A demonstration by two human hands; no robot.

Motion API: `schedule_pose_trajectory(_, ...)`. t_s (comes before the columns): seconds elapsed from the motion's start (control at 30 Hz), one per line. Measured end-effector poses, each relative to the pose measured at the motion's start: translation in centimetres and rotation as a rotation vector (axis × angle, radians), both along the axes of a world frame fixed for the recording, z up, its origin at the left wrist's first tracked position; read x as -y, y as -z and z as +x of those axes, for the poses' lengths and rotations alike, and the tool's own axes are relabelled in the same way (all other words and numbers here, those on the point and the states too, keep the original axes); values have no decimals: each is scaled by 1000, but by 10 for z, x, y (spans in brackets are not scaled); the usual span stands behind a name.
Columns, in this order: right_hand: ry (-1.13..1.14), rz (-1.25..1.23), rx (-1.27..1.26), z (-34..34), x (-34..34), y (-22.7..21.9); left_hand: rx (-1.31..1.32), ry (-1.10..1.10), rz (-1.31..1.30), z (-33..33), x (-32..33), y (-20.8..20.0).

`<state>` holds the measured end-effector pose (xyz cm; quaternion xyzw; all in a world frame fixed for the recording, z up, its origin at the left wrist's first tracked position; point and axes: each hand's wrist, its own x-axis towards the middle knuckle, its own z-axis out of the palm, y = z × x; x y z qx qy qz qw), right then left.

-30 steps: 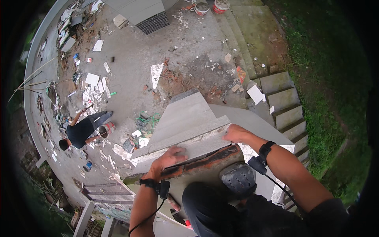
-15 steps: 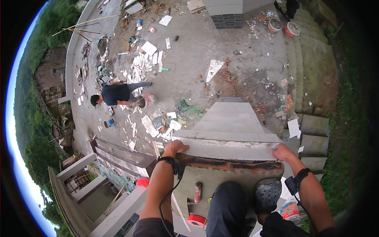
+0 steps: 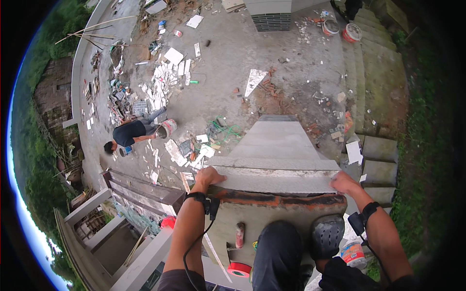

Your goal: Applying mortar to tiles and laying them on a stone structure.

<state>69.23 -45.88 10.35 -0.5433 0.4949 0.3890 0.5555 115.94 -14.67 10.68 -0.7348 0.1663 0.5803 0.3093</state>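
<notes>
A long light-grey tile strip point(image 3: 276, 182) lies across the far edge of the raised cement ledge in front of me. My left hand point(image 3: 209, 177) is closed on its left end, fingers over the far side. At the opposite end my right hand point(image 3: 343, 183) grips the strip between thumb and fingers; the fingertips are partly hidden. Just nearer than the strip runs a rough orange-and-black brick edge point(image 3: 281, 199). Between my left forearm and my knee, a trowel with a worn red handle point(image 3: 240, 235) rests on the cement.
A red tape roll point(image 3: 239, 269) sits by my knee, with a paint bucket point(image 3: 353, 254) beyond my shoe. Far below, broken tiles point(image 3: 162, 80) litter the concrete yard, where another person point(image 3: 130, 133) bends with a bucket point(image 3: 167, 127). Steps point(image 3: 378, 148) descend along the right.
The view has shifted slightly, moving the yard left and up. Both my hands keep their hold on the strip. Below, the other person has bent toward a blue bucket.
</notes>
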Motion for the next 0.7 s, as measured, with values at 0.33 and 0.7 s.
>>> schedule_pose_trajectory(0.33,-100,-89,-36,1,-9,5,73,37,-115,6,-22,14)
schedule_pose_trajectory(0.7,96,-82,-13,-12,-20,15,111,59,-99,8,-20,12)
